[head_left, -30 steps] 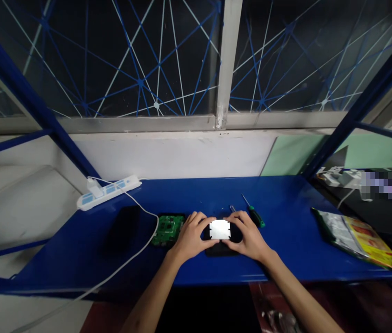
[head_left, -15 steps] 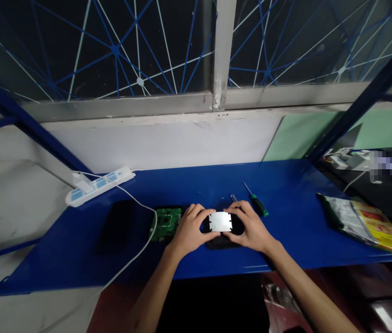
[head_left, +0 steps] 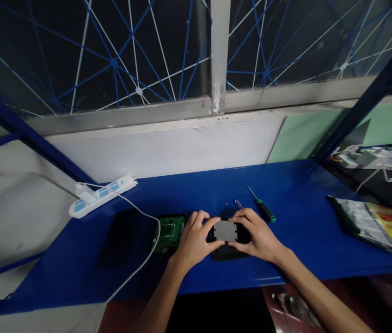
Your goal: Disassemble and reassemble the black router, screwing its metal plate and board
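On the blue bench, my left hand point(head_left: 195, 238) and my right hand point(head_left: 256, 235) grip the two sides of a small black device point(head_left: 229, 249). A flat grey metal plate point(head_left: 225, 230) lies on top of the device, between my fingertips. Both hands have their fingers curled round the device's edges. A green circuit board point(head_left: 168, 231) lies just left of my left hand. A green-handled screwdriver point(head_left: 262, 210) lies just behind my right hand.
A white power strip point(head_left: 101, 195) sits at the back left, its cable running forward past a flat black panel point(head_left: 119, 236). A printed foil bag point(head_left: 376, 224) lies at the right. The blue bench point(head_left: 303, 231) ends at a wall under a window.
The plate on the device looked bright white a second ago and now looks dull grey. My hands stay on the device; the view has shifted a little.
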The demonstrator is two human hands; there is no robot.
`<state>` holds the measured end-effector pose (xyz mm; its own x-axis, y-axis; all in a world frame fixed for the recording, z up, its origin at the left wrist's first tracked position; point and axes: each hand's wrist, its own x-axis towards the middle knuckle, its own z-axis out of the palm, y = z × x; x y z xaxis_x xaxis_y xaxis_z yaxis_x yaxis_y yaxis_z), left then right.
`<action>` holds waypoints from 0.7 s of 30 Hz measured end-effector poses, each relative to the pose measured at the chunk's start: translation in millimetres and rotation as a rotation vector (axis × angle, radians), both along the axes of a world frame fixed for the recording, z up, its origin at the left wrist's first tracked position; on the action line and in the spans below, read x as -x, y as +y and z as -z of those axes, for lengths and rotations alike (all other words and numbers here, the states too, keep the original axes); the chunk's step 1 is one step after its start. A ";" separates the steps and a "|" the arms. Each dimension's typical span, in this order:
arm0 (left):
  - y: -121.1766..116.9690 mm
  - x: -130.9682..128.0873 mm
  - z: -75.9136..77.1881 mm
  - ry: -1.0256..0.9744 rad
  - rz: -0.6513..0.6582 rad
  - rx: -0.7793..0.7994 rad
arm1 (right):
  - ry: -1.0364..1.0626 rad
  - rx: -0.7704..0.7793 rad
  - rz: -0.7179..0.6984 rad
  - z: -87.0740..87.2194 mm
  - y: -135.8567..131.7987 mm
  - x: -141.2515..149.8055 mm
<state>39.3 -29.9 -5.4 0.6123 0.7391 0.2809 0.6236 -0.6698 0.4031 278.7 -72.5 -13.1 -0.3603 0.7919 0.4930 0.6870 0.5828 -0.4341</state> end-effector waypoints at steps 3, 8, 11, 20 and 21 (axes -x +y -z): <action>-0.3 -2.7 -6.0 0.050 0.017 -0.033 | -0.031 -0.056 -0.045 -3.8 4.8 0.1; 3.8 -10.6 -16.2 -0.007 0.041 -0.027 | -0.058 -0.125 -0.104 -19.1 19.4 1.4; 9.4 -13.4 -18.4 -0.139 0.038 0.038 | -0.015 -0.154 -0.139 -23.5 28.3 2.9; 14.3 -12.2 -10.4 -0.502 0.113 0.331 | 0.039 -0.087 -0.086 -3.5 28.2 8.8; 13.2 -13.2 -9.5 -0.507 0.129 0.351 | 0.041 -0.077 -0.083 -2.8 27.1 8.3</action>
<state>52.5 -16.6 4.1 0.5568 0.7693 0.3133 0.2207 -0.5006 0.8370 270.4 -45.4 -10.2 -0.4017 0.7190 0.5671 0.6175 0.6700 -0.4121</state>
